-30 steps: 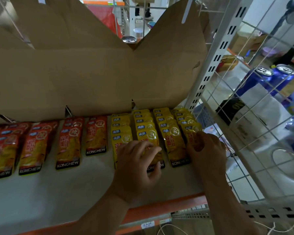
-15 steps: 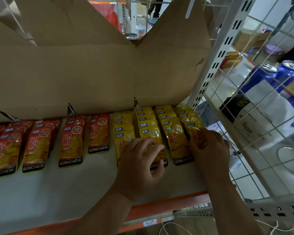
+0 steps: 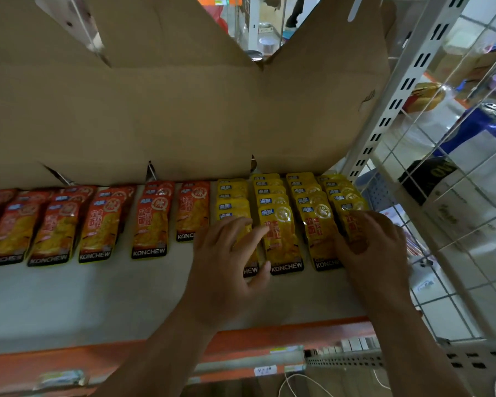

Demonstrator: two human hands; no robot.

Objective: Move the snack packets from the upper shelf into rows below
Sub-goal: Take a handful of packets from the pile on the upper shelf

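I count four rows of yellow packets lying overlapped at the right end of the white shelf, with several rows of red packets to their left. Both lots sit just in front of an open cardboard box standing at the back.

The left hand lies on the front of the leftmost yellow row. Its grip is wide, with the fingers spread and fairly straight, pressing down and holding nothing. The right hand covers the front packet of the rightmost yellow row. Its fingers bend over the foil, but the back of the hand hides what they are doing, so I cannot tell whether that grip pinches the packet or only rests on it.

I read this as a squaring-up step, with both hands set on front packets that already lie in their rows. The job looks well along, with many rows laid. The red rows differ in length, so more may belong there. The upper shelf is out of view, so I cannot say what is left on it.
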